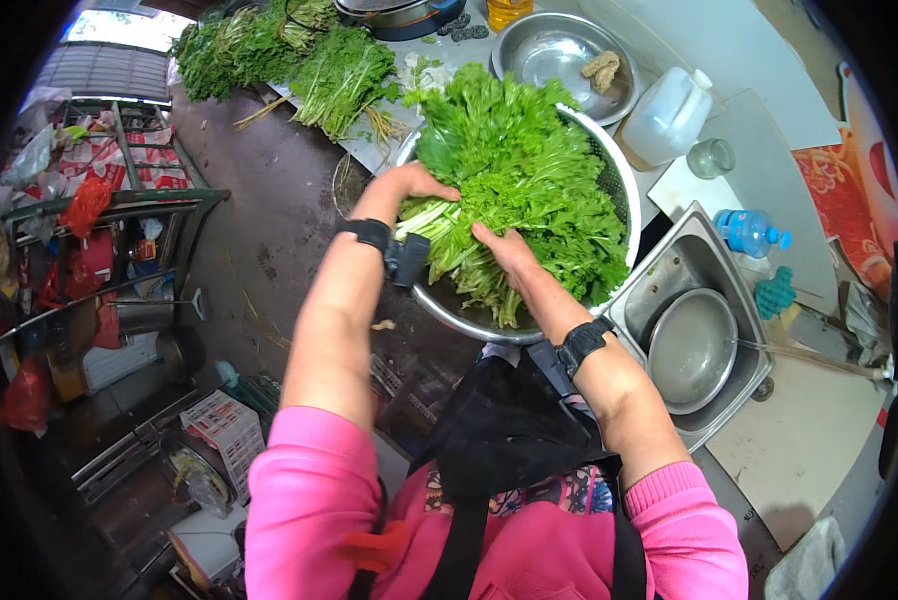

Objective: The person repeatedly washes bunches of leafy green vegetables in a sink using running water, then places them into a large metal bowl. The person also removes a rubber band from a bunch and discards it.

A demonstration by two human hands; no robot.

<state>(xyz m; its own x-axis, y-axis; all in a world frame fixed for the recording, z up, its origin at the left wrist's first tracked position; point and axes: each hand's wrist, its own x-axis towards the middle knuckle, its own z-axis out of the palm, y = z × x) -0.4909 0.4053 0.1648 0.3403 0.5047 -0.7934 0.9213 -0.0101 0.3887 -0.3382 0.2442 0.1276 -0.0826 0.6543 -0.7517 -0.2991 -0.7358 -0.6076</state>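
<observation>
A large metal colander (629,176) with a perforated wall holds a big heap of leafy greens (524,150). Both of my hands are on the greens near the stem ends. My left hand (425,184) grips a bunch at the left, its pale stems showing under the palm. The fingers of my right hand (510,255) reach under leaves and stems on the near side, with the thumb on top; those fingertips are hidden. More green bunches (344,75) lie on the counter beyond the colander.
At the right is a steel sink (689,247) with a metal bowl (693,351) inside. A steel basin (569,45), a plastic jug (666,116), a glass jar (711,158) and a blue-capped bottle (749,231) stand around the back right. A cluttered metal rack (118,196) is at the left.
</observation>
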